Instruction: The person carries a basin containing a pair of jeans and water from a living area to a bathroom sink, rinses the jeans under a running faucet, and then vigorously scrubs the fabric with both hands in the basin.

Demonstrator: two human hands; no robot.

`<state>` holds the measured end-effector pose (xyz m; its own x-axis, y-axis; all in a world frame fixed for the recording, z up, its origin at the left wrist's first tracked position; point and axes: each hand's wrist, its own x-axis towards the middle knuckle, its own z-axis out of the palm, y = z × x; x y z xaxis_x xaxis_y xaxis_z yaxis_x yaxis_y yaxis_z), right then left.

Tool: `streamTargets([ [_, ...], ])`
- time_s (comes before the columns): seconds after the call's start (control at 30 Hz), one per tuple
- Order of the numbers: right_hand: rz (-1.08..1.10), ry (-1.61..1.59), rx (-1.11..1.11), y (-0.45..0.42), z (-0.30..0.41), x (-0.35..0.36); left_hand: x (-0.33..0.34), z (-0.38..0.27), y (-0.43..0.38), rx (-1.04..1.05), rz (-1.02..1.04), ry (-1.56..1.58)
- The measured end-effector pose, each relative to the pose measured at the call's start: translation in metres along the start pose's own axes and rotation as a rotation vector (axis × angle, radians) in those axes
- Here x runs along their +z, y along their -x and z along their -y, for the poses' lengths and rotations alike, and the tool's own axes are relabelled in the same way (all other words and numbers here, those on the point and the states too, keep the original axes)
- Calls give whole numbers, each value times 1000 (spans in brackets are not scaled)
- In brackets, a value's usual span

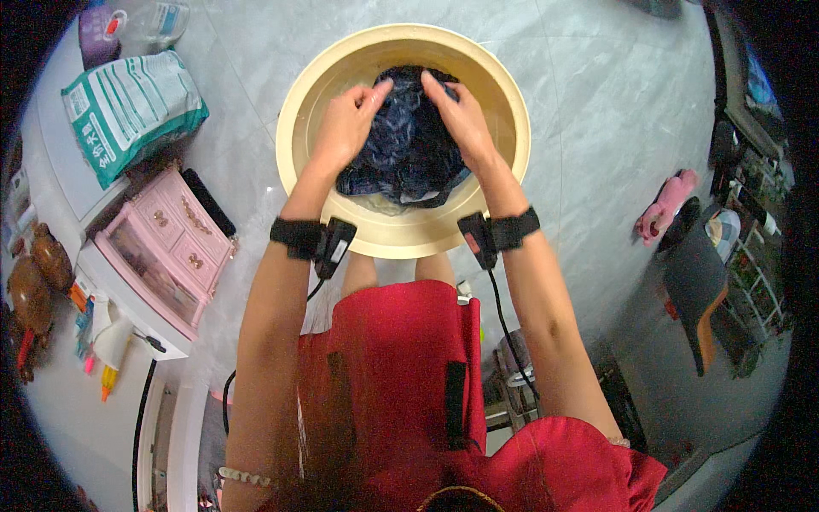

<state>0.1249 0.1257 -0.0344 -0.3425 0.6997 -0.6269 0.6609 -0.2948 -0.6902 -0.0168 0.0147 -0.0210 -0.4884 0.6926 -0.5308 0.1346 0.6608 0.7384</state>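
Note:
A cream plastic basin (288, 128) stands on the floor in front of my knees. In it lies a bunched, wet-looking dark blue cloth (413, 137), perhaps a garment. My left hand (349, 121) grips the cloth's far left edge, thumb on top and fingers partly hidden behind it. On the far right side my right hand (462, 118) holds the cloth the same way. Both thumbs point inward, a short gap apart. A lighter piece of fabric or water (384, 205) shows below the dark cloth, too unclear to tell.
Black wrist straps with small cabled boxes (336, 246) sit on both forearms. To the left are a green-and-white package (137, 109), a clear plastic bottle (157, 29) and a pink drawer box (173, 237). A pink plush toy (667, 206) and a dark chair (697, 281) are at right.

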Motion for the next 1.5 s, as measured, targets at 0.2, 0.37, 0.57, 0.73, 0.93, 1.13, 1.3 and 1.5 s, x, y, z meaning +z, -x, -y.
streamTargets([
  [0.2, 30, 282, -487, 85, -6, -15, 6, 1, 68, 396, 8, -359],
  [0.37, 110, 668, -641, 119, -37, -8, 23, 21, 115, 489, 107, -755],
  [0.57, 136, 918, -635, 96, -53, 15, 53, 33, 104, 389, 74, -1048],
  [0.73, 57, 964, -605, 49, -44, 26, 62, 42, 62, 350, -18, -1072],
  [0.93, 122, 963, -496, 13, -30, 28, 56, 35, 30, 344, -40, -1084],
  [1.13, 133, 928, -407, -12, -19, 33, 43, 26, 2, 293, 62, -961],
  [1.3, 233, 862, -384, -47, -15, 35, 31, 31, -14, 330, 64, -929],
  [1.5, 224, 580, -255, -75, -24, 30, 16, 34, -40, 57, 180, -449],
])
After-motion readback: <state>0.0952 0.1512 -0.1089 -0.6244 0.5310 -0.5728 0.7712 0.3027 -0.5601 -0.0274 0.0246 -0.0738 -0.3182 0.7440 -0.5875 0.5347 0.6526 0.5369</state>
